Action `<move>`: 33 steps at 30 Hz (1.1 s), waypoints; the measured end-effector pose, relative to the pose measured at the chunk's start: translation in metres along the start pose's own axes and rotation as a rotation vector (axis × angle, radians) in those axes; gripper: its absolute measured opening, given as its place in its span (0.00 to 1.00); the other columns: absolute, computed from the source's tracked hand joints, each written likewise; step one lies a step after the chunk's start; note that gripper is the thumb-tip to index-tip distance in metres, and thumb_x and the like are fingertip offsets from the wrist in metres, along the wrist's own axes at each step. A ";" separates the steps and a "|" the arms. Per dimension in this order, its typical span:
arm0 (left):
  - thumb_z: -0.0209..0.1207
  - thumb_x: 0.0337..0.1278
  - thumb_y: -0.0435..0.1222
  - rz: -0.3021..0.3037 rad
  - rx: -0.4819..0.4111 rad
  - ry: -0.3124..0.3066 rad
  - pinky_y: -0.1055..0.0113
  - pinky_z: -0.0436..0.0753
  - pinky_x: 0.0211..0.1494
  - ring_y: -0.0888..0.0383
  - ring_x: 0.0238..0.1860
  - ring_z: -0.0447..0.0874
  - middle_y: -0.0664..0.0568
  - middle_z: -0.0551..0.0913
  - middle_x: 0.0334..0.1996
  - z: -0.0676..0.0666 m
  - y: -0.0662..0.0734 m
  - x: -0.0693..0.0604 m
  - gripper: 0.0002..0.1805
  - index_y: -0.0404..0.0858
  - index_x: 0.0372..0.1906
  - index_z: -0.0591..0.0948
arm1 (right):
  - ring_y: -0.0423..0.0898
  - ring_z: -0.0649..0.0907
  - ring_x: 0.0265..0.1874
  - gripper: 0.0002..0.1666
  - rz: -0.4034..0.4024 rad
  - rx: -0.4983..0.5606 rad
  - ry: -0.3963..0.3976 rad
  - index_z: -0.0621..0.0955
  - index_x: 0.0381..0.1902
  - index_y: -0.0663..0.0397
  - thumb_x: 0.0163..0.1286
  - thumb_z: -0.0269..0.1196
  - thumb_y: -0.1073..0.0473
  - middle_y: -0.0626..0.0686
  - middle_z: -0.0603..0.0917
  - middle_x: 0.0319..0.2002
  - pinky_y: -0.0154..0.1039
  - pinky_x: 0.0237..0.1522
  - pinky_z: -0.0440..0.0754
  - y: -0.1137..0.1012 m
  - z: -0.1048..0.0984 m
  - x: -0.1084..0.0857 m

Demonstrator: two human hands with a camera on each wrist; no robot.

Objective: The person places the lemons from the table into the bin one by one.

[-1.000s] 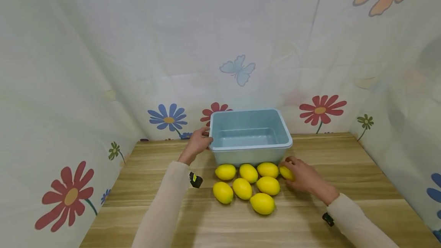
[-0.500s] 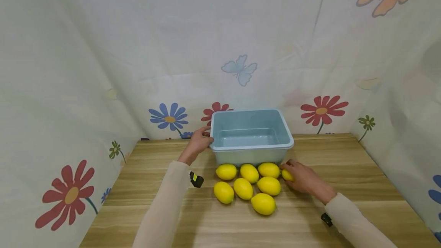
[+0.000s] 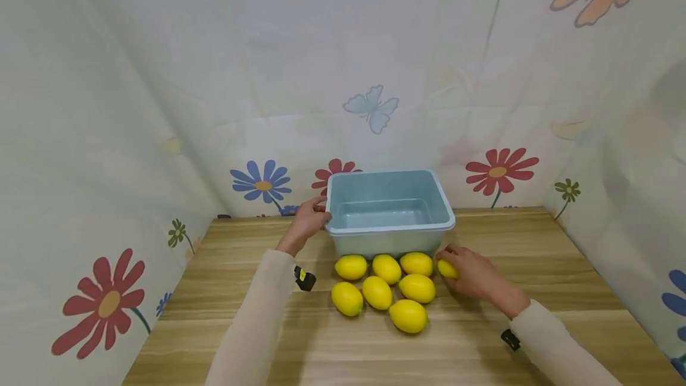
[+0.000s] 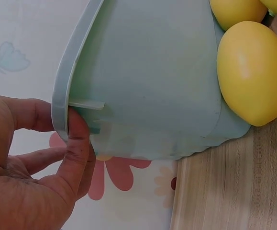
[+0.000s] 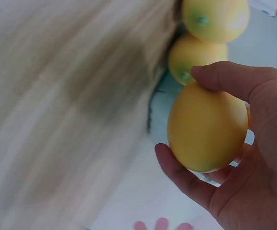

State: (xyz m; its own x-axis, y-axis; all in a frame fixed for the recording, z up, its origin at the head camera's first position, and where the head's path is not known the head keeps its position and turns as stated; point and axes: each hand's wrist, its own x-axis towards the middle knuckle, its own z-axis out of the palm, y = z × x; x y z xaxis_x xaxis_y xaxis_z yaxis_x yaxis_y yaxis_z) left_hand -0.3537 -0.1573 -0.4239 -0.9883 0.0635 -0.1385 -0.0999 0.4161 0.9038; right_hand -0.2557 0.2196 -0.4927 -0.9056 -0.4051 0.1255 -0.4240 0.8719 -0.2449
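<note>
A light blue plastic bin (image 3: pixel 393 243) stands near the back of the table, its inside showing no contents. The left hand (image 3: pixel 306 225) pinches the bin's left rim; the left wrist view shows the thumb and fingers on either side of that rim (image 4: pixel 61 91). By the bin's front right corner, the right hand (image 3: pixel 474 276) holds a yellow lemon (image 3: pixel 447 268). In the right wrist view thumb and fingers curl round this lemon (image 5: pixel 207 127). Several other lemons lie in front of the bin, among them one at the front (image 3: pixel 408 316) and one at the left (image 3: pixel 347 299).
The wooden table (image 3: pixel 354 356) meets a white curtain (image 3: pixel 300 76) with printed flowers and butterflies at its back and sides. Black wrist devices sit on the left sleeve (image 3: pixel 305 279) and the right sleeve (image 3: pixel 511 339).
The view has shifted very slightly. Both hands keep nearly the same places, the left on the rim and the right round the lemon at the right end.
</note>
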 end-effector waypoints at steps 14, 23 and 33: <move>0.59 0.62 0.35 0.006 0.007 -0.016 0.58 0.84 0.55 0.45 0.51 0.79 0.41 0.77 0.55 0.000 -0.006 -0.001 0.33 0.45 0.73 0.66 | 0.54 0.82 0.49 0.31 -0.142 -0.080 0.130 0.80 0.56 0.49 0.54 0.75 0.53 0.55 0.80 0.55 0.53 0.45 0.86 -0.027 -0.032 -0.007; 0.57 0.64 0.34 0.028 0.001 -0.024 0.56 0.83 0.57 0.46 0.50 0.78 0.40 0.75 0.56 -0.001 -0.003 0.000 0.32 0.44 0.73 0.66 | 0.50 0.82 0.43 0.31 -0.253 -0.099 0.230 0.80 0.55 0.49 0.52 0.75 0.55 0.53 0.80 0.56 0.45 0.39 0.87 -0.041 -0.054 0.000; 0.55 0.65 0.33 0.031 0.014 -0.033 0.55 0.83 0.58 0.44 0.54 0.77 0.40 0.74 0.60 -0.001 -0.001 0.000 0.32 0.43 0.74 0.64 | 0.52 0.82 0.47 0.32 -0.262 -0.079 0.239 0.80 0.56 0.52 0.53 0.75 0.55 0.55 0.80 0.54 0.50 0.47 0.87 -0.048 -0.076 0.011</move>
State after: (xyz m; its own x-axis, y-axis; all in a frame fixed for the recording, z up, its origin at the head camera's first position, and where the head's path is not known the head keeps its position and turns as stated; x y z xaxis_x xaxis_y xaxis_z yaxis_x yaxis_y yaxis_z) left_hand -0.3534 -0.1583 -0.4246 -0.9865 0.1067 -0.1240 -0.0673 0.4260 0.9022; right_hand -0.2442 0.1946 -0.4063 -0.7341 -0.5503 0.3979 -0.6311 0.7692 -0.1004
